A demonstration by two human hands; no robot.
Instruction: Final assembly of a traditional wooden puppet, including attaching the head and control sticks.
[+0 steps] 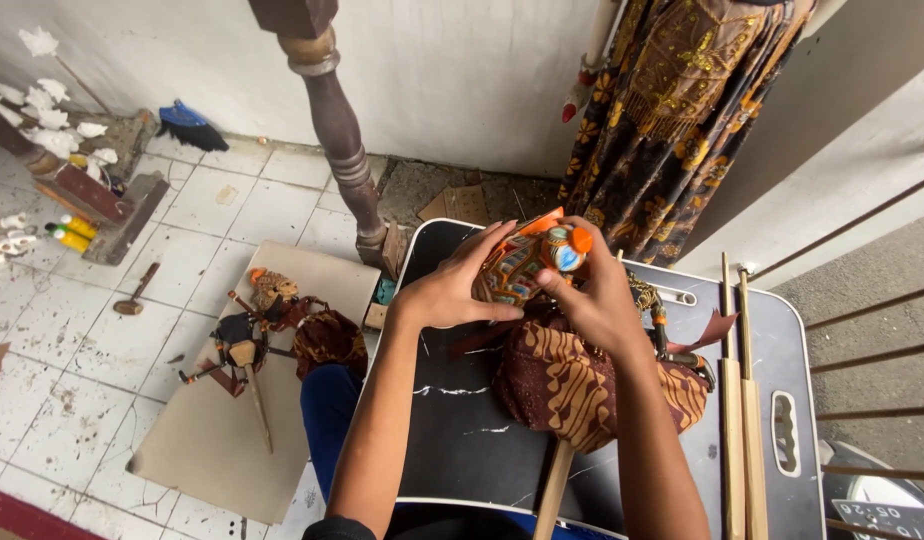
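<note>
A rod puppet lies on the black tray table (pixel 462 440), dressed in a brown batik skirt (pixel 567 385). Its painted head and orange headdress (pixel 542 255) are raised between my hands. My left hand (pixel 452 290) grips the left side of the headdress. My right hand (pixel 597 290) pinches the front of the head near an orange tip. A wooden rod (pixel 554 490) sticks out below the skirt toward me.
Two long wooden sticks (pixel 742 400) lie along the table's right side. On the floor to the left, another puppet (pixel 272 325) rests on a cardboard sheet (pixel 222 440). A turned wooden post (pixel 337 130), a hanging batik cloth (pixel 672 110) and a small mallet (pixel 135 292) are nearby.
</note>
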